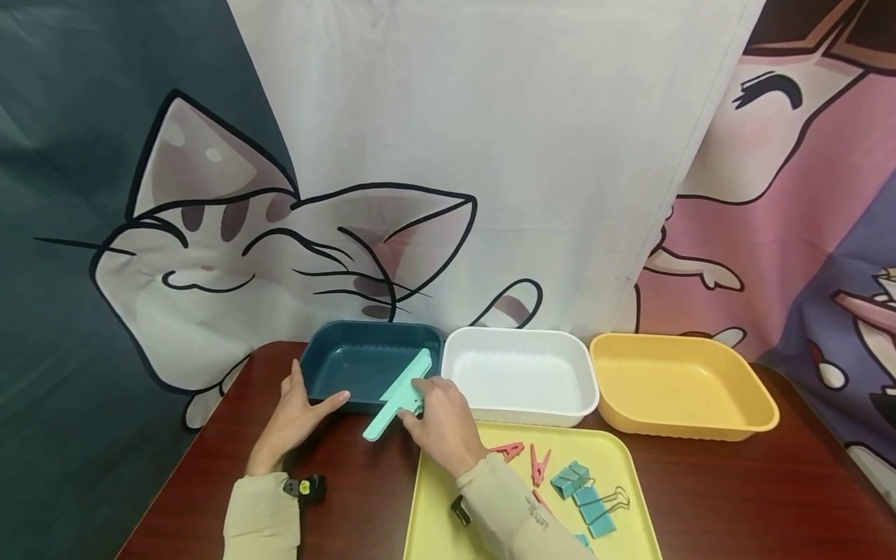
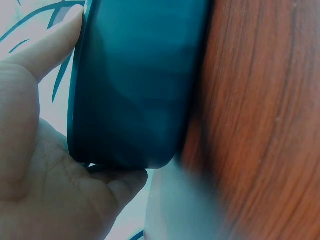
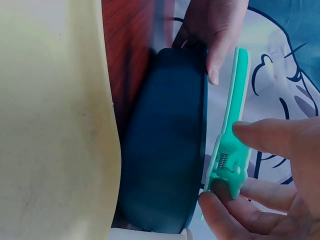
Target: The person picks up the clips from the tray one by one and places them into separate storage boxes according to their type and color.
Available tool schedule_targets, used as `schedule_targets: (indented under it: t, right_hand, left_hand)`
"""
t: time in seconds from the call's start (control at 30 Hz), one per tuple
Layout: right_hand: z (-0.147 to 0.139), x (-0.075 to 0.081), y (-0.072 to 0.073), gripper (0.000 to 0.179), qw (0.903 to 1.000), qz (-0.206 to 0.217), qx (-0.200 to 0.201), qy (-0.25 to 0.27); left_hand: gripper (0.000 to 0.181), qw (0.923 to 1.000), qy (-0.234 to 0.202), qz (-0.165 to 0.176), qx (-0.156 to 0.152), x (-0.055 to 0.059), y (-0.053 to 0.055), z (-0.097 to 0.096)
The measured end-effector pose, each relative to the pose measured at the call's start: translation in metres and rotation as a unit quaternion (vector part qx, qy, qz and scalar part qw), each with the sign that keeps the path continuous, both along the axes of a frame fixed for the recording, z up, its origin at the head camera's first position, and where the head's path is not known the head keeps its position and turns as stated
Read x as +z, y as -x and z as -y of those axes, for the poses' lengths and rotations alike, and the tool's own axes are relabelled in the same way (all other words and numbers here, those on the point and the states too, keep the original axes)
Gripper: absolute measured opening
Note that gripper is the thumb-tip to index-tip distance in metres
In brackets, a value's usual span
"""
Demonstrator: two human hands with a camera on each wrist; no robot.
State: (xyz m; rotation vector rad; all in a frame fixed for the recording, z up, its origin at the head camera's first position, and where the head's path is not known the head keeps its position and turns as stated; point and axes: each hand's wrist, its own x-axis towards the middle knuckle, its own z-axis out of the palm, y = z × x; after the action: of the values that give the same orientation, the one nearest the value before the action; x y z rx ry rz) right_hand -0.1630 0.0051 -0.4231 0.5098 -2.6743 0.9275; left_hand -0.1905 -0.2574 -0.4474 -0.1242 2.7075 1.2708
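My right hand (image 1: 446,424) pinches a mint-green spring bag clip (image 1: 396,403) between thumb and fingers. Long and slanted, the clip overlaps the front right part of the dark teal bin (image 1: 353,375) in the head view. Its spring (image 3: 223,160) shows in the right wrist view, where the clip is beside the bin's rim. At the bin's front left corner, my left hand (image 1: 288,424) holds on, thumb over the front rim and fingers along the left side. The left wrist view shows the bin's outer wall (image 2: 135,85) close to the hand.
A white bin (image 1: 521,373) and a yellow bin (image 1: 682,389) stand to the right in the same row. In front, a pale yellow tray (image 1: 437,513) carries pink clothespins (image 1: 539,465) and several teal binder clips (image 1: 593,512). Behind the wooden table (image 1: 742,490) hangs a cartoon-printed cloth (image 1: 560,155).
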Motion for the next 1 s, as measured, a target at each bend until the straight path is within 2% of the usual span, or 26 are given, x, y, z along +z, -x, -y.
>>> schedule_targets:
  t: [0.27, 0.57, 1.0]
  right_hand:
    - [0.008, 0.003, 0.005, 0.044, 0.9999, 0.008, -0.005, 0.004]
    - [0.016, 0.002, 0.014, 0.043, 0.9999, -0.006, -0.009, -0.004]
    - [0.022, 0.002, 0.029, 0.044, 0.9996, 0.02, -0.016, 0.015]
  left_hand:
    - [0.127, 1.0, 0.0, 0.002, 0.004, -0.001, -0.001, 0.0]
    - [0.126, 1.0, -0.001, -0.005, 0.003, -0.001, -0.001, 0.0]
    - [0.126, 0.9999, -0.005, -0.009, 0.001, -0.001, -0.001, 0.001]
